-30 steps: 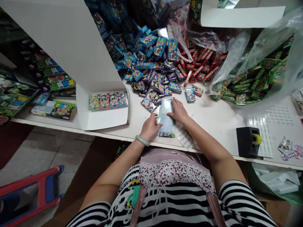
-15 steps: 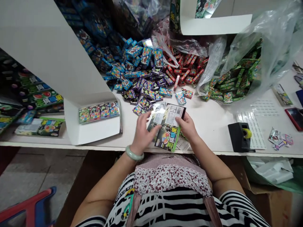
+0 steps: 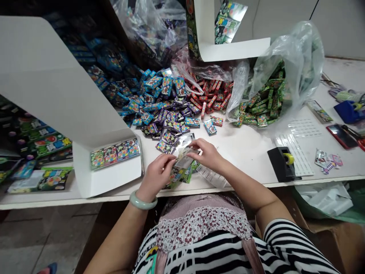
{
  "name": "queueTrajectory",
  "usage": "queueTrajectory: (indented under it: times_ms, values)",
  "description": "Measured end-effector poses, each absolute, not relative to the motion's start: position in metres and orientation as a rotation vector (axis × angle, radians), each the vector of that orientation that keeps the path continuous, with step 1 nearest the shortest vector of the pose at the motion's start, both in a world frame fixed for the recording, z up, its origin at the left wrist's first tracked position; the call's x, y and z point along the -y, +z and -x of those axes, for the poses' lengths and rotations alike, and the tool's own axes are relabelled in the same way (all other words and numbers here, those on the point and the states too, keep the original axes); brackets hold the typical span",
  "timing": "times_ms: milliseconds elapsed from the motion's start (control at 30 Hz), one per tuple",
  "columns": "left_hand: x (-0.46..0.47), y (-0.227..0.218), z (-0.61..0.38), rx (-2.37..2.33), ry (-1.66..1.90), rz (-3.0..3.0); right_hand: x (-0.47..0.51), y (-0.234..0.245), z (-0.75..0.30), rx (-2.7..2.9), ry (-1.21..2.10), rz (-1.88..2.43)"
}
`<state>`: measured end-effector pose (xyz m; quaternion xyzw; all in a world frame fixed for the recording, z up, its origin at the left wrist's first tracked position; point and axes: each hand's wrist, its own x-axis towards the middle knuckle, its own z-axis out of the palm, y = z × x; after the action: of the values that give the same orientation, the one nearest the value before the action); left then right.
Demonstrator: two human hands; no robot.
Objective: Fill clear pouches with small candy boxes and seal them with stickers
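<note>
Both of my hands are close together over the front of the table. My right hand (image 3: pixel 209 155) has its thumb and fingers closed on a glossy printed card (image 3: pixel 184 161), which is tilted and catches the light. My left hand (image 3: pixel 158 175), with a pale green bangle at the wrist, pinches at the card's left edge; the fingers cover the contact. Under the hands lie more green and black printed cards (image 3: pixel 186 176), partly hidden. Just beyond them is a heap of small purple candy boxes (image 3: pixel 168 125), with a loose blue and white box (image 3: pixel 210 127) to its right.
Blue boxes (image 3: pixel 154 82), red boxes (image 3: pixel 213 97) and green boxes (image 3: pixel 262 106) are heaped at the back, some in clear plastic bags. An open white carton (image 3: pixel 114 179) holding a row of boxes stands left. A tape dispenser (image 3: pixel 281 165) and a phone (image 3: pixel 341 136) are right.
The green and black printed card that my right hand held now lies lower on the table. Both hands have come together on a glossy card, and the camera view has shifted.
</note>
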<state>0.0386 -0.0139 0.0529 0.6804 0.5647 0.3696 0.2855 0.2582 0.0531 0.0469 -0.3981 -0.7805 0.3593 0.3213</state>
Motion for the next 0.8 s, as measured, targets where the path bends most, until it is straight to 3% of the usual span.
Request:
queueTrajectory:
  times_ms: [167, 267, 467, 633, 800]
  values:
    - [0.015, 0.056, -0.03, -1.395, 0.983, -2.218, -0.063, 0.042, -0.25, 1.953, 1.699, 0.793]
    - [0.021, 0.052, -0.033, -1.447, 0.933, -2.446, -0.061, 0.034, -0.247, 1.713, 1.891, 0.743]
    - [0.032, 0.042, -0.03, -1.505, 0.773, -2.427, -0.032, 0.028, -0.247, 1.622, 1.875, 0.757]
    - [0.023, 0.036, -0.023, -1.731, 1.131, -1.724, -0.024, 0.041, -0.254, 1.658, 1.113, 1.048]
    - [0.01, 0.033, -0.047, -1.517, 1.348, -1.066, -0.031, 0.026, -0.244, 1.617, 1.668, 0.914]
